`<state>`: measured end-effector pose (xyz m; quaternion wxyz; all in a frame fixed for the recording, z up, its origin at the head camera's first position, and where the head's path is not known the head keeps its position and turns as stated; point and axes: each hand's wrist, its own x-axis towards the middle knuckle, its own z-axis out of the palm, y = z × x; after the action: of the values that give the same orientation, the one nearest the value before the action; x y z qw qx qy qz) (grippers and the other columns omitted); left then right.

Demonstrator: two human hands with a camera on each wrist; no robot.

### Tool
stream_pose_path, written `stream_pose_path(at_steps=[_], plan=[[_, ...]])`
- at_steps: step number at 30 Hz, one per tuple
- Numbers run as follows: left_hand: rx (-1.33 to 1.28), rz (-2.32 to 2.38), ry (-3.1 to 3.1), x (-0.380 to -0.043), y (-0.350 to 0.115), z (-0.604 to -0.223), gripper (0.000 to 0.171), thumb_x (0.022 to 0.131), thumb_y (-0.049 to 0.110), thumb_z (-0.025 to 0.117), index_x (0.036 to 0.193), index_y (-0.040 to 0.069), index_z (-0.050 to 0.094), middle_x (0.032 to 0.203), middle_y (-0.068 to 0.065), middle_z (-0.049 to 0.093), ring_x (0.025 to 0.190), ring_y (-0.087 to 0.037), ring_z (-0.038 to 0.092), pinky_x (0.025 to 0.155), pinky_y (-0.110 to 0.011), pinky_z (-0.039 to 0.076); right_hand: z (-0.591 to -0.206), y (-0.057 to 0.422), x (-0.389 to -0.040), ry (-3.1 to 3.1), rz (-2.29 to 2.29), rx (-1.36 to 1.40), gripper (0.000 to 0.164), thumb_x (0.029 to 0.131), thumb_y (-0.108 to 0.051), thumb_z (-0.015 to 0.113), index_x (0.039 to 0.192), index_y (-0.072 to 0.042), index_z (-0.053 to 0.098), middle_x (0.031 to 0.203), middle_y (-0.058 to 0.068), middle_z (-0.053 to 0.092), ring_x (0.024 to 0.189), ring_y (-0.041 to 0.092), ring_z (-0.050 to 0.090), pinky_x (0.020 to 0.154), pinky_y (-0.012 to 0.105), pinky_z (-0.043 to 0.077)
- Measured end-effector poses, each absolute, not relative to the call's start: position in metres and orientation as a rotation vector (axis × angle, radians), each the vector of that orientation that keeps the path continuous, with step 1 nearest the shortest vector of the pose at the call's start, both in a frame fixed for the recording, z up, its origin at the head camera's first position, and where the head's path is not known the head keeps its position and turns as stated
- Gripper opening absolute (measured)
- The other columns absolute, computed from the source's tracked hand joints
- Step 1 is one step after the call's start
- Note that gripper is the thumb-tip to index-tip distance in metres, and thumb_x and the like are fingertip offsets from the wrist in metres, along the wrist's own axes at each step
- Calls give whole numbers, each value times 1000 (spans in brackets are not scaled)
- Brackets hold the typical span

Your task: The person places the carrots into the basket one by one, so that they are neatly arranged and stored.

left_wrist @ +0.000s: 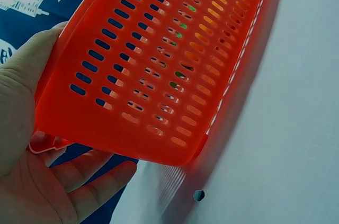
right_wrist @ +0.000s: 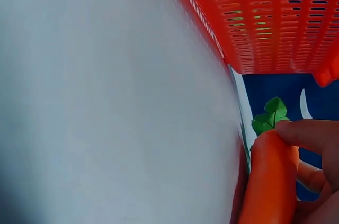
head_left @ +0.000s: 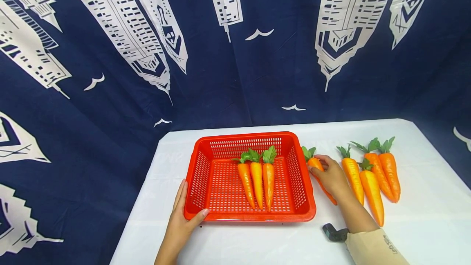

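Three carrots (head_left: 257,183) lie in the red basket (head_left: 250,217) gripped by the left hand (head_left: 180,218), the right hand (head_left: 334,178) pinches a fourth carrot (head_left: 324,189) just right of it, and four others (head_left: 369,183) remain farther right.

We see a basket (head_left: 250,217) of smooth, glossy plastic, pierced all over, and the carrots (head_left: 256,185) inside it and at its three o'clock shine with a waxy, plastic look. We find the worktop (head_left: 228,244) smooth with a faint sheen, while the backdrop (head_left: 235,77) at twelve o'clock is matt, lightly creased cloth. At five o'clock, the sleeve (head_left: 373,248) looks matt too.
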<state>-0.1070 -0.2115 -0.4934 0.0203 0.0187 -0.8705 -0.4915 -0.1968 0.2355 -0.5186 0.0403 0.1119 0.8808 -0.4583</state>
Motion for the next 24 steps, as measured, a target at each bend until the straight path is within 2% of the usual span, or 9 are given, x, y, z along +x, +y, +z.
stream_pose_path(at_steps=[2,6,7,10,13,18,24], plan=[[60,-1526,-2698,-107,-211,-493,106,82,31,85,163,32,16,170,13,11,155,-16,16,123,-39,19,-517,236,-196,2694,-1407,340,61,100,-32,63,151,-5,43,144,28,52,131,44,51,110,58,43],[47,-1538,-2686,-107,-211,-493,106,82,31,85,163,31,16,170,12,11,155,-18,16,123,-44,20,-513,236,-195,2677,-1446,336,61,100,-30,62,151,-4,41,144,28,52,131,44,52,108,57,46],[47,-1540,-2685,-107,-211,-493,106,82,31,85,163,31,16,170,12,11,155,-18,16,124,-41,20,-511,236,-195,2673,-1458,337,61,101,-30,61,152,-4,41,145,29,51,132,44,52,107,56,47],[49,-1538,-2686,-107,-211,-492,106,82,31,85,163,32,16,170,12,11,155,-18,16,122,-24,19,-506,235,-195,2675,-1492,337,61,101,-30,60,152,-4,40,148,29,48,133,46,51,105,55,49],[56,-1529,-2686,-107,-212,-492,106,82,29,85,163,32,16,169,14,11,155,-15,16,113,-8,15,-499,235,-196,2682,-1523,343,60,101,-33,60,152,-6,41,150,28,46,134,47,49,104,56,50],[54,-1520,-2686,-107,-212,-493,106,82,28,85,163,32,16,169,13,11,155,-15,16,119,-19,16,-488,233,-195,2673,-1570,366,62,100,-40,60,151,-9,43,150,27,46,133,46,50,100,56,53],[54,-1543,-2683,-107,-212,-494,106,82,29,85,163,32,16,170,12,11,155,-16,17,108,-2,15,-478,234,-194,2682,-1584,377,65,99,-46,59,151,-11,43,148,27,48,129,47,53,96,54,56]])
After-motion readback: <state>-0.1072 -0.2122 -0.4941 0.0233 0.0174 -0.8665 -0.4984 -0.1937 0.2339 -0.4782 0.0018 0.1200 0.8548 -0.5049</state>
